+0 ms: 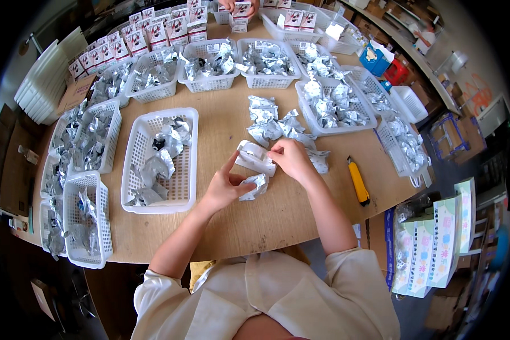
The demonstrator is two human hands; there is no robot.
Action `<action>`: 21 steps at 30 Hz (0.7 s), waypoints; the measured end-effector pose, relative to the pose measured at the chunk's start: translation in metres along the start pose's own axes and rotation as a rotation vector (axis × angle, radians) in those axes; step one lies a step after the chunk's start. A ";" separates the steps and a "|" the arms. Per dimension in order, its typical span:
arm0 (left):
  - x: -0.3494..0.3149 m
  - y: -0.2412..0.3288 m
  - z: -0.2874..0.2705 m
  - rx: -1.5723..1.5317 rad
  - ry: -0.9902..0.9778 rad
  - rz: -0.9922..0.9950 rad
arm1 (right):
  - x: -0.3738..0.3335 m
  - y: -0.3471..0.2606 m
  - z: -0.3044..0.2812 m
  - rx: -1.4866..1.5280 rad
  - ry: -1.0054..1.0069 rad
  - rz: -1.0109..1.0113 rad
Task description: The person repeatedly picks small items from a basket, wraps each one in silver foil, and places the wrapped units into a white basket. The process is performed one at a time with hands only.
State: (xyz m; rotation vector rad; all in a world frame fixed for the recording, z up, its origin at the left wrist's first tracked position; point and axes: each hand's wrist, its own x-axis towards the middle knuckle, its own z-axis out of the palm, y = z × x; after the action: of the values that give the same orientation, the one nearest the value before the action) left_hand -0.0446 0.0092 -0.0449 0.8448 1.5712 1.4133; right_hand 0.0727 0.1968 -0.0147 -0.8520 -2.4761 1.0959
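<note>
Light, even pressure seems best, with the right hand (289,158) pinching the white tray's (254,158) edge and the half-open left hand (221,190) thumbing the foil packet (257,187)

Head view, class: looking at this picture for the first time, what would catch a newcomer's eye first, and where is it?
Probably the white baskets of crumpled silver packets, curving around the table's left, far and right sides. Near the middle, the left hand and right hand meet at a small white piece. A yellow utility knife stands out to their right.
</note>
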 end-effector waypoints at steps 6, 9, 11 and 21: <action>0.004 -0.003 -0.001 0.077 -0.007 0.013 | 0.014 0.026 -0.005 0.409 -0.144 0.098; 0.000 0.006 0.001 0.121 -0.019 -0.044 | 0.009 0.028 -0.018 0.849 -0.254 0.286; 0.000 0.013 0.003 0.136 -0.026 -0.065 | 0.007 0.045 -0.021 0.947 -0.306 0.283; -0.002 0.016 0.001 0.161 -0.022 -0.077 | -0.006 0.077 0.005 1.135 -0.315 0.219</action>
State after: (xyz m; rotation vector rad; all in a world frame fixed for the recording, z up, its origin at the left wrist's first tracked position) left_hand -0.0435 0.0103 -0.0291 0.8814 1.7001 1.2316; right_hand 0.1062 0.2314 -0.0759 -0.5759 -1.4656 2.4467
